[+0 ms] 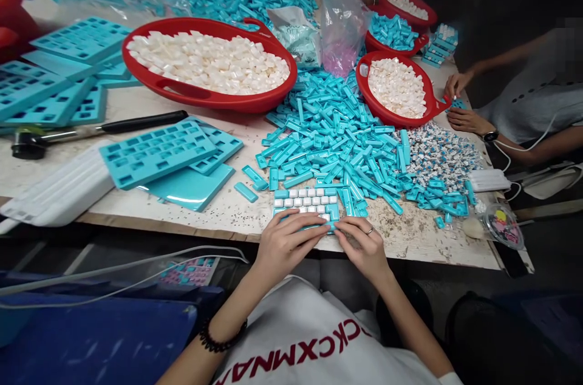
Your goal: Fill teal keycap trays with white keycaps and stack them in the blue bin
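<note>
A miniature keyboard [305,198] with a blue frame and rows of white keys lies near the table's front edge. My left hand [289,242] reaches over its lower left part, fingers together and gripping it, and hides many of the lower keys. At the lower right corner my right hand [362,243] pinches the keyboard's edge with thumb and bent fingers. Both sets of fingertips nearly meet there; whether a small piece sits between them is hidden. Just beyond the keyboard spreads a heap of loose blue plastic pieces [328,130].
Red baskets [204,107] [396,119] hold white keycaps. Blue keyboard frames [157,151], a black-handled tool [146,121] and a white power strip [59,187] lie left. Small switch-like parts [441,157] are heaped right. A co-worker's hands [464,121] work at the right edge.
</note>
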Demonstrator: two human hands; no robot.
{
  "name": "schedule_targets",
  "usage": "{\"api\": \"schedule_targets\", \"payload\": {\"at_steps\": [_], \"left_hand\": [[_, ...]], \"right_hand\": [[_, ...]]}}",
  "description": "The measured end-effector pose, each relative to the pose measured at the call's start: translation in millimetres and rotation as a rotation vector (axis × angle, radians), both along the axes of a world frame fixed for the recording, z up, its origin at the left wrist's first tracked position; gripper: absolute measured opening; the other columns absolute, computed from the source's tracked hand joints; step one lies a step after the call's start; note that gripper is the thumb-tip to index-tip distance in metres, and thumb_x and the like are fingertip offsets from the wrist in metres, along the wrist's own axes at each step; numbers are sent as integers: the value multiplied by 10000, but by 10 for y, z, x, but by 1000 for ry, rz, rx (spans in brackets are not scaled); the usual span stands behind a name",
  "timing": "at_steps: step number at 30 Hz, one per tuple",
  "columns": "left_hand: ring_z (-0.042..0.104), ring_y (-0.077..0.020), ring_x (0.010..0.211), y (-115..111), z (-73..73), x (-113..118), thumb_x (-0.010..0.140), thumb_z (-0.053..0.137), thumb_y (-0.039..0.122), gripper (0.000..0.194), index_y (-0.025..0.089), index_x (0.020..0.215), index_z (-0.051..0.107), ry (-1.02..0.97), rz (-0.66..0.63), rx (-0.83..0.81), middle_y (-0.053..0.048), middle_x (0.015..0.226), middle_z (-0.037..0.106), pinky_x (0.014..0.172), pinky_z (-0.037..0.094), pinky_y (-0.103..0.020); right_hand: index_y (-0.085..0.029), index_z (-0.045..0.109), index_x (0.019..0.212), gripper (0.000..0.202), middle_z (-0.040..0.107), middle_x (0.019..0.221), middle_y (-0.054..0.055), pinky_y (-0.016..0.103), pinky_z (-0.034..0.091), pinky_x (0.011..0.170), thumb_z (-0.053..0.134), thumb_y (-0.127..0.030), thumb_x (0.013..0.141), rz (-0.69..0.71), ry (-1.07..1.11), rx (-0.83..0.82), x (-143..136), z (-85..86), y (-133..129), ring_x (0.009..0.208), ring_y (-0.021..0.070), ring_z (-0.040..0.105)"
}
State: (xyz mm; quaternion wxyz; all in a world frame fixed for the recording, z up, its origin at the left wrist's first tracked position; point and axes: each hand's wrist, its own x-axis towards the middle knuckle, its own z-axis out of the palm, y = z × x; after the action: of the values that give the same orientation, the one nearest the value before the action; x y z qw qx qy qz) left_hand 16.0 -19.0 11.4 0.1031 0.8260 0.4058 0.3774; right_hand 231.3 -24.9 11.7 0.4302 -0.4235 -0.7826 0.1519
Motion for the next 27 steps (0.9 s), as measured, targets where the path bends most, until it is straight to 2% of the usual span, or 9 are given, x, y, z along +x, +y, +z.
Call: {"api": "schedule_targets", "payload": {"at_steps": [5,12,21,24,27], "left_hand": [[722,-181,1097,-7,27,19,992,611,198,168,262,1084,736,14,-23,1,16,1080,802,1000,432,-350],[702,-159,1113,-19,40,-5,1024,539,175,220,261,1148,698,-5,-36,16,25,1091,793,1021,409,-342],[689,-132,1125,-65,-80,33,1011,599,270,163,300,1136,699,-12,22,43,76,1079,799,1109,365,-344],[684,-145,1157,-79,-92,19,1004,613,316,190,289,1174,692,24,1,16,52,1096,799,1112,387,-354],[693,-148,1157,-80,-85,7,1011,595,266,215,288,1202,690,53,-13,11,26,1148,789,1105,409,-359]], "right_hand": [[-255,702,1260,332,737,1041,67,337,615,862,601,-107,979,31,-17,4,14,-4,7,951,187,705],[-278,649,1360,426,714,1046,72,318,615,846,591,-91,982,51,-12,8,4,-37,-22,950,183,695],[-266,669,1329,383,701,1115,93,321,624,855,575,-108,993,98,-21,23,89,-213,-20,1009,197,698],[-282,665,1341,412,710,1117,92,339,631,840,584,-98,982,99,-28,42,90,-185,-16,997,211,709],[-305,637,1379,470,725,1107,85,350,634,830,569,-72,976,99,-54,64,83,-120,-7,981,217,721]]}}
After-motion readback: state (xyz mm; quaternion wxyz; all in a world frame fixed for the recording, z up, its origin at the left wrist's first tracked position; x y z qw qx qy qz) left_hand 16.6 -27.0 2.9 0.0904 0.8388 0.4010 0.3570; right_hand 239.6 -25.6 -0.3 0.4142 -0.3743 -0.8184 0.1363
